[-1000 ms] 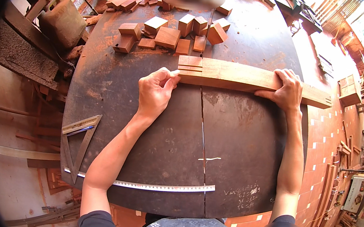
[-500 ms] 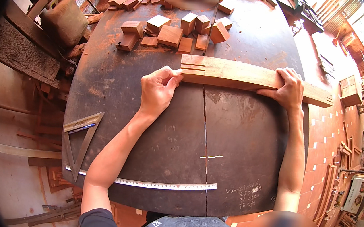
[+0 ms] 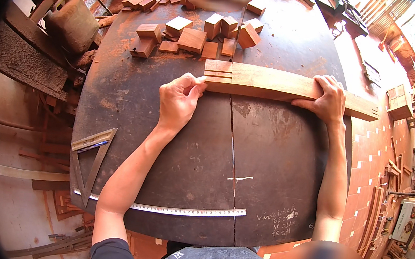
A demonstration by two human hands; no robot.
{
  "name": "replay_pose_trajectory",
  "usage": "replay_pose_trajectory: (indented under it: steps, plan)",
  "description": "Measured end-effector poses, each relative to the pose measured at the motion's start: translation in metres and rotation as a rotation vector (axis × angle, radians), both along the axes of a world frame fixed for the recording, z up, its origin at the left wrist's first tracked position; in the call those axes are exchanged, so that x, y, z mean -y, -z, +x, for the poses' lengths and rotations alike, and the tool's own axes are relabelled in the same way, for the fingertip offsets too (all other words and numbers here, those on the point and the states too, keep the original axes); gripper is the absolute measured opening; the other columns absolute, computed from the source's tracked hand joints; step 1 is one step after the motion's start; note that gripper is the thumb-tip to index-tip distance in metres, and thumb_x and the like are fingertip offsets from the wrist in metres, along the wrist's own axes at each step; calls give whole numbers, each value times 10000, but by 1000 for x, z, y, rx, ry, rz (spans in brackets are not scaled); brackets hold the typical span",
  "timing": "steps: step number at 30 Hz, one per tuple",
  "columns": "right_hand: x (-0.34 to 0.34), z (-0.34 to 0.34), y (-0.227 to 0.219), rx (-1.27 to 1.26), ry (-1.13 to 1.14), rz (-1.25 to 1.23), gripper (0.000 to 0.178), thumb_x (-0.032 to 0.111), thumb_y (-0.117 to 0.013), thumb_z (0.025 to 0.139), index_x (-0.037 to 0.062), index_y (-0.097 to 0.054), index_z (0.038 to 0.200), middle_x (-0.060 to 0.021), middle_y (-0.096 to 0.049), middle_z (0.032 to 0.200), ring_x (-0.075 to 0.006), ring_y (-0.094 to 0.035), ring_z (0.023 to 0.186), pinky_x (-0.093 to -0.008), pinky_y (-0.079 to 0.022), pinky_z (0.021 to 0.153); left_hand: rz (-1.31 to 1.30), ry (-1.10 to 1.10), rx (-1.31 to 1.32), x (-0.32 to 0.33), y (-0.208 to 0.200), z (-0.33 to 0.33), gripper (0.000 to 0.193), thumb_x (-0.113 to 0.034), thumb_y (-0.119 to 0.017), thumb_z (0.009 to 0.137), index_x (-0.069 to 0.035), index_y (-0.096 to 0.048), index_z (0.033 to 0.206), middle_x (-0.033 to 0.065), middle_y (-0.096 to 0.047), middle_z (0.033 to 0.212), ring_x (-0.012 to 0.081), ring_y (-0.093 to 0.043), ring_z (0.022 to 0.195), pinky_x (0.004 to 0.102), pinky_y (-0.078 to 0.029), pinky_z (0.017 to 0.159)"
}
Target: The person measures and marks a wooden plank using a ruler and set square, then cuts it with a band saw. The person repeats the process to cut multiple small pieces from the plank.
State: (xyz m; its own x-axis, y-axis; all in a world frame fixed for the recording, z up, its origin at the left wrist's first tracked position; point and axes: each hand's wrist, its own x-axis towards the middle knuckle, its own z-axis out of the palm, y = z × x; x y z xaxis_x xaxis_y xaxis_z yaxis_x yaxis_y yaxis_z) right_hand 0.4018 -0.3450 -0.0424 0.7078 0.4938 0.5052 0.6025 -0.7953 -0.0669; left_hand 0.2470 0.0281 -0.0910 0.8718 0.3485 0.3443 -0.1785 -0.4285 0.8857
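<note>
A long, squared wooden beam lies crosswise on the dark table, with narrow slots cut in both ends. At its left end, the closed thumb and fingers of my left hand pinch the near corner. My right hand wraps over the beam toward its right end, fingers on the far side and thumb on the near side. Just behind the beam's left part stands a thin upright saw blade. Whether the blade touches the wood, I cannot tell.
Several wooden offcut blocks lie beyond the beam, amid sawdust. A triangular square with a blue pen sits at the table's left, near a white measuring strip. The dark tabletop has a slit. A plastic jerrycan stands far left.
The beam and both hands have shifted very slightly away from me. My grip on the beam looks the same.
</note>
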Motion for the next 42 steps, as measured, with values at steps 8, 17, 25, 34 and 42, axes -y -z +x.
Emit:
replay_pose_trajectory:
  steps: [8,17,25,34,42]
  plan:
    - [-3,-2,-1,-21,33,-4,886,734,-978,538,17,-794,1024,-105,-760,1008,-314,-724,1013,-448,-547,978,-7,-29,-25,1,-1,1,138,-14,-764,1028,23,-730,900,30,-804,871,74,-764,846,270,-659,764]
    - [-33,-25,9,115,60,30,934,772,-926,589,76,-776,1193,-101,-758,1148,-316,-703,1125,-484,-471,1126,11,-29,-29,-2,4,5,126,-20,-757,1033,17,-741,913,43,-796,847,81,-765,837,277,-668,769]
    - [-32,-13,3,-3,66,-4,923,817,-932,510,56,-795,1014,-94,-745,1032,-302,-712,1055,-460,-554,980,12,1,-25,-2,-4,7,131,-22,-755,1033,21,-734,911,59,-805,858,99,-778,837,292,-679,764]
    - [-32,-12,4,17,69,-18,920,827,-931,507,64,-797,1003,-86,-754,1027,-287,-719,1047,-445,-552,972,11,0,-15,-2,-3,7,122,-27,-764,1028,18,-736,918,59,-809,871,111,-789,849,293,-682,769]
    - [-33,-9,4,2,74,-17,925,824,-931,511,59,-802,1015,-89,-763,1050,-291,-724,1052,-448,-550,986,4,0,-14,-2,-2,9,97,-26,-762,1030,19,-752,944,59,-812,885,115,-792,858,292,-681,776]
